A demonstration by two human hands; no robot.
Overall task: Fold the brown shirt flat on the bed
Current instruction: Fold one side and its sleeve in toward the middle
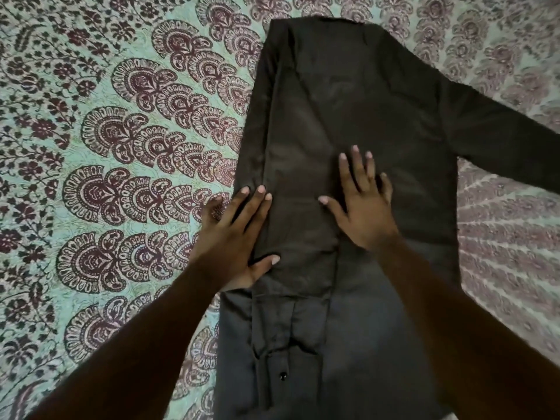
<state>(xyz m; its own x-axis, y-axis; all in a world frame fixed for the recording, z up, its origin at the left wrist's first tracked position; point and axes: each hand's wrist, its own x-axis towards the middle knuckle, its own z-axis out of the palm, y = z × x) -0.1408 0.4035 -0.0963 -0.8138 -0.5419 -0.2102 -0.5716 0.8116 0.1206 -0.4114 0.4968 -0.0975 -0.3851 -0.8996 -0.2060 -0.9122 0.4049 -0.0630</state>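
Observation:
The brown shirt lies lengthwise down the middle of the bed, back side up. Its left sleeve is folded in over the body, cuff and a dark button near the bottom. The right sleeve still stretches out to the right edge. My left hand lies flat with fingers apart on the shirt's left folded edge, part of it on the bedcover. My right hand presses flat on the middle of the shirt, fingers spread. Neither hand holds any cloth.
The bed is covered by a pale green sheet printed with dark maroon paisley and flower patterns, all around the shirt. My two bare forearms reach in from the bottom corners.

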